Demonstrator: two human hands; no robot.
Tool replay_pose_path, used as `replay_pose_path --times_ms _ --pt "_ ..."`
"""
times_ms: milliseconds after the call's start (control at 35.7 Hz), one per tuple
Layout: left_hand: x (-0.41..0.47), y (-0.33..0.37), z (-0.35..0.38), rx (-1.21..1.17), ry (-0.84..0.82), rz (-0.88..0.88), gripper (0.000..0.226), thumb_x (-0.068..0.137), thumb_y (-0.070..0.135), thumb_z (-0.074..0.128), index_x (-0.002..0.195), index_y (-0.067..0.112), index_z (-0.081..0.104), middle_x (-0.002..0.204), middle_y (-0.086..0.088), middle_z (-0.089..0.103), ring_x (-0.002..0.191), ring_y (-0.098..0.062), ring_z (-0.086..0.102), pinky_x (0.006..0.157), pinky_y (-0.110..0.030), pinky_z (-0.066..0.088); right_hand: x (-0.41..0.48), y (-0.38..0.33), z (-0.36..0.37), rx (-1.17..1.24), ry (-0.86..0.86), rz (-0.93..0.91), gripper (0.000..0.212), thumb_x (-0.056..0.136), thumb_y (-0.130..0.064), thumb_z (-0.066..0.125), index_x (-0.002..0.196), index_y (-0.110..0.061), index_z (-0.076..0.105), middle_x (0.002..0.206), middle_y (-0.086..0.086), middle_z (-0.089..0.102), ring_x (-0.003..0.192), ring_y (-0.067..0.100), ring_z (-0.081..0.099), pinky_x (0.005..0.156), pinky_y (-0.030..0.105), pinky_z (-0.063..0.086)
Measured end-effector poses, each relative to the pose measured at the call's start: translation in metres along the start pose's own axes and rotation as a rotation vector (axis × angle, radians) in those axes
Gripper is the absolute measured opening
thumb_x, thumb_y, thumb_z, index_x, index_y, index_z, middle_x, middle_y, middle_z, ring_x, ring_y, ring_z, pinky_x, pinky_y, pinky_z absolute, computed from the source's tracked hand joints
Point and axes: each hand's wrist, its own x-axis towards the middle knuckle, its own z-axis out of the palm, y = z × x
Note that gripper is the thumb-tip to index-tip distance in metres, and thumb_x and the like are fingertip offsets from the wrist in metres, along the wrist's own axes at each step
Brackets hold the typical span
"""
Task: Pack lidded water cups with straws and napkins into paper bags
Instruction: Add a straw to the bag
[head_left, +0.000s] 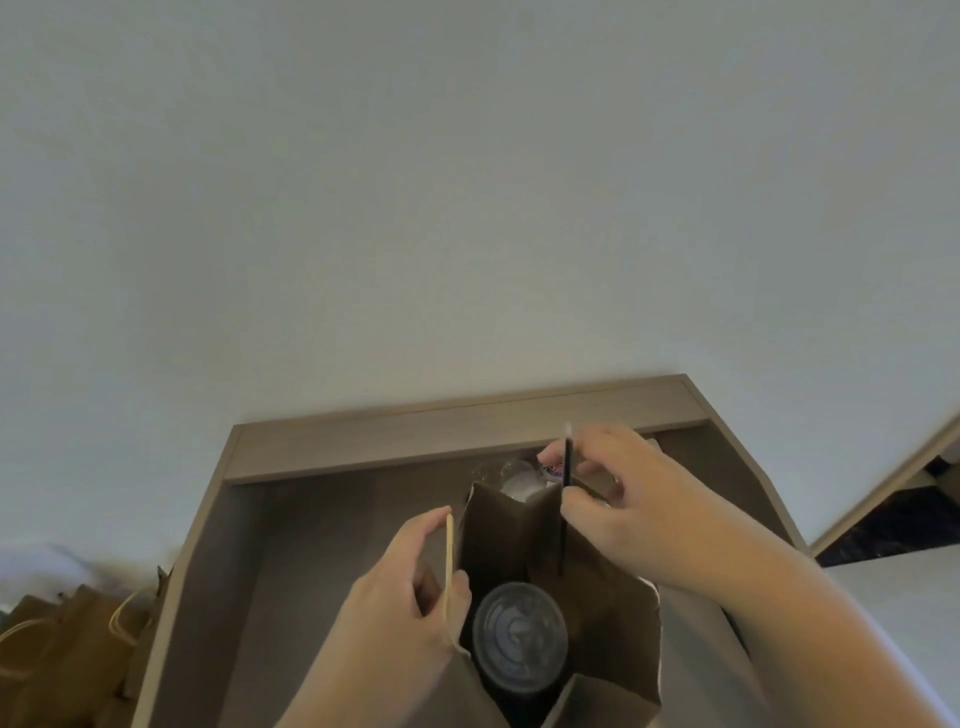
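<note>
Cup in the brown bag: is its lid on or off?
On. A dark, ringed lid caps the cup, seen from above inside the open bag.

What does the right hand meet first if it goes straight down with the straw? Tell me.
Probably the inside of the paper bag: the right hand pinches the straw upright, its tip in the bag beyond the lidded cup, not over it. Depth is unclear.
</note>
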Motion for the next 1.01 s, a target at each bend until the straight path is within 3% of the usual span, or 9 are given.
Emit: replay_pose_path --times_ms 84,168,252,392,476,532,617,785,1009 --pt "0.002 -0.003 0.001 -0.004 -0.009 0.008 0.053 0.097 0.035 0.067 0.140 0.055 0.043 0.089 0.013 0.069 0.082 -0.004 0.066 0.077 -0.011 0.051 -0.003 0.004 -0.007 0.193 0.050 -0.001 0.026 0.095 -0.050 0.057 0.119 -0.058 0.065 0.121 -0.030 0.065 0.110 -0.009 0.063 0.091 0.017 0.051" --pt "0.007 -0.004 0.001 -0.016 -0.029 -0.005 0.053 0.093 0.039 0.066 0.137 0.057 0.041 0.087 0.016 0.070 0.079 -0.003 0.067 0.066 -0.009 0.051 -0.004 0.021 -0.015 0.419 0.195 0.042 0.023 0.101 -0.025 0.058 0.102 -0.035 0.078 0.115 -0.019 0.074 0.109 0.002 0.068 0.099 0.033 0.052" --pt "0.008 -0.002 -0.002 -0.030 -0.027 0.004 0.057 0.077 0.061 0.057 0.130 0.069 0.035 0.082 0.016 0.072 0.072 -0.002 0.068 0.062 -0.010 0.051 -0.002 0.048 -0.016 0.532 0.293 0.107 0.038 0.105 -0.009 0.055 0.091 -0.033 0.081 0.102 -0.008 0.078 0.094 0.008 0.073 0.086 0.034 0.055" --pt "0.007 -0.005 0.005 -0.031 0.012 0.077 0.055 0.079 0.058 0.052 0.132 0.069 0.039 0.078 0.012 0.072 0.066 -0.003 0.067 0.063 -0.012 0.052 0.037 0.136 0.005 0.248 0.397 0.377 0.029 0.101 -0.017 0.061 0.089 -0.037 0.078 0.087 -0.007 0.078 0.080 0.014 0.073 0.077 0.038 0.062" --pt "0.007 -0.004 0.009 -0.046 0.010 0.091 0.054 0.082 0.053 0.052 0.134 0.065 0.042 0.077 0.014 0.072 0.067 -0.004 0.068 0.065 -0.009 0.050 0.055 0.194 0.031 -0.033 0.214 0.479 0.026 0.101 -0.018 0.063 0.120 -0.033 0.071 0.128 0.001 0.070 0.101 0.018 0.069 0.093 0.041 0.062" --pt "0.007 -0.005 0.011 -0.032 0.020 0.102 0.056 0.083 0.050 0.053 0.136 0.064 0.043 0.074 0.011 0.070 0.064 -0.006 0.067 0.063 -0.010 0.050 0.061 0.224 0.045 -0.230 0.010 0.486 0.052 0.098 -0.027 0.067 0.148 -0.029 0.056 0.156 0.003 0.049 0.128 0.025 0.060 0.108 0.043 0.055" --pt "0.008 -0.006 0.013 -0.020 0.038 0.111 0.058 0.083 0.045 0.054 0.138 0.059 0.046 0.067 0.006 0.066 0.059 -0.009 0.064 0.060 -0.011 0.047 0.065 0.247 0.054 -0.417 -0.165 0.477 0.086 0.086 -0.047 0.068 0.163 -0.033 0.032 0.172 0.000 0.025 0.152 0.030 0.038 0.119 0.048 0.045" --pt "0.006 -0.006 0.015 -0.002 0.073 0.132 0.055 0.084 0.046 0.053 0.136 0.060 0.047 0.073 0.024 0.069 0.066 0.004 0.068 0.065 -0.009 0.051 0.070 0.247 0.041 -0.573 -0.157 0.376 0.077 0.091 -0.047 0.068 0.161 -0.031 0.041 0.167 -0.001 0.040 0.145 0.026 0.049 0.113 0.041 0.049" --pt "0.003 -0.003 0.014 -0.019 0.068 0.118 0.054 0.083 0.045 0.052 0.135 0.062 0.046 0.071 0.019 0.070 0.067 0.002 0.068 0.076 -0.002 0.045 0.070 0.252 0.032 -0.508 -0.100 0.310 0.039 0.111 -0.032 0.049 0.144 -0.020 0.067 0.147 0.001 0.065 0.131 0.024 0.062 0.107 0.036 0.051"
